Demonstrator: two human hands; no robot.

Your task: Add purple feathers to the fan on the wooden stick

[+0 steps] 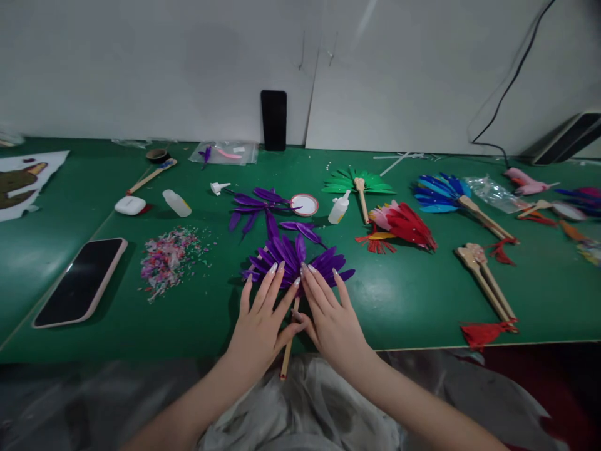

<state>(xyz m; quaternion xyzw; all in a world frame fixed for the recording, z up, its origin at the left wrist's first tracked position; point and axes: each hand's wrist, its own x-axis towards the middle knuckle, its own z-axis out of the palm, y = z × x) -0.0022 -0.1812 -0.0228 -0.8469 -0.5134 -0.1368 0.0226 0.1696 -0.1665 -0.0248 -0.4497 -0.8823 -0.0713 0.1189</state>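
Note:
A purple feather fan [327,263] with a wooden handle [286,358] lies at the table's front edge, the handle reaching past it. My left hand [263,313] rests flat over the fan's left feathers, fingers spread. On the right part lies my right hand [332,310], its fingers stretched out over the feathers. The thumbs come close together above the handle. My palms hide the fan's middle. Loose purple feathers [263,202] lie just behind it, beside a round white disc with a red rim [304,205] and a small white squeeze bottle [339,208].
Green [360,183], blue [441,193] and red-pink [404,225] feather fans lie to the right, near bare wooden handles [486,282]. At left are a phone [82,282], colourful scraps [169,257] and another bottle [177,203]. A black phone [273,120] leans on the back wall.

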